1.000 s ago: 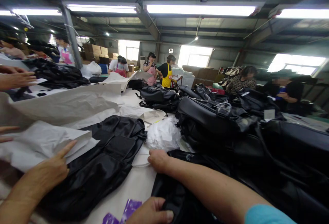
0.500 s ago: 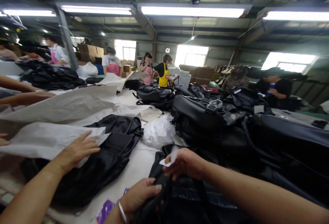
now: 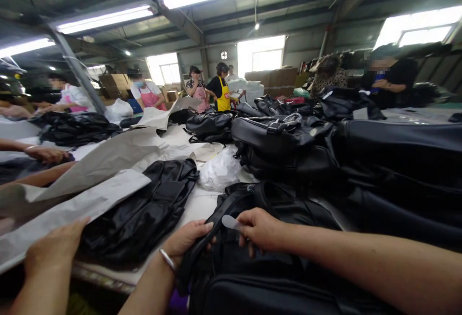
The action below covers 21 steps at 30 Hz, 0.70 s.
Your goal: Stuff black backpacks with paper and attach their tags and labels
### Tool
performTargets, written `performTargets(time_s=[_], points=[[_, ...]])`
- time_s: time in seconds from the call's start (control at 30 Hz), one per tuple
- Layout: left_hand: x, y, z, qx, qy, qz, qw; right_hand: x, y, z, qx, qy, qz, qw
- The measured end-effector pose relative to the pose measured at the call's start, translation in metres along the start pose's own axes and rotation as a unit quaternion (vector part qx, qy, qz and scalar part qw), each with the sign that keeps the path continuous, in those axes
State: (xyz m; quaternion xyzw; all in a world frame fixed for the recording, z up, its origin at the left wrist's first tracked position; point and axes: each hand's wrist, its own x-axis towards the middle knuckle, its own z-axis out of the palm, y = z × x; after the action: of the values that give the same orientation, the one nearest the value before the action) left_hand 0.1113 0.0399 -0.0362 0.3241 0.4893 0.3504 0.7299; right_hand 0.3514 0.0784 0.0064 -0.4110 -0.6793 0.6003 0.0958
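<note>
Black strap (image 3: 223, 210) runs through the left hand (image 3: 188, 239)

Left grip (image 3: 190, 239) holding black strap (image 3: 223, 211), right grip (image 3: 263, 229) pinching translucent tab (image 3: 230, 222), bags (image 3: 258, 136) beyond

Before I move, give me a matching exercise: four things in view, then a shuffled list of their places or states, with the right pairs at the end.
Things:
1. Left hand
2. Right hand
3. Bracelet
4. Crumpled plastic bundle

Places or states:
A. Holding a translucent strip
B. Whitish, lying beyond both hands
C. Gripping a black strap
D. Silver, worn just behind the left hand

Pairs: 1-C, 2-A, 3-D, 4-B
</note>
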Motion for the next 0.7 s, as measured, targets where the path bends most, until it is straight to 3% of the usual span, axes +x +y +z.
performTargets(time_s=[0.17, 0.33, 0.57, 0.7], points=[[-0.008, 0.007, 0.009, 0.035, 0.024, -0.029, 0.999, -0.015, -0.005, 0.000, -0.098, 0.004, -0.155, 0.983], [-0.022, 0.026, 0.022, 0.076, 0.038, -0.045, 0.995, -0.014, -0.008, 0.000, -0.032, 0.037, -0.035, 0.998], [-0.035, 0.045, 0.035, 0.126, 0.053, -0.049, 0.989, -0.015, -0.006, 0.013, 0.199, 0.044, -0.015, 0.979], [-0.036, 0.046, 0.038, 0.138, 0.058, -0.050, 0.987, -0.014, -0.006, 0.020, 0.186, 0.035, 0.022, 0.982]])
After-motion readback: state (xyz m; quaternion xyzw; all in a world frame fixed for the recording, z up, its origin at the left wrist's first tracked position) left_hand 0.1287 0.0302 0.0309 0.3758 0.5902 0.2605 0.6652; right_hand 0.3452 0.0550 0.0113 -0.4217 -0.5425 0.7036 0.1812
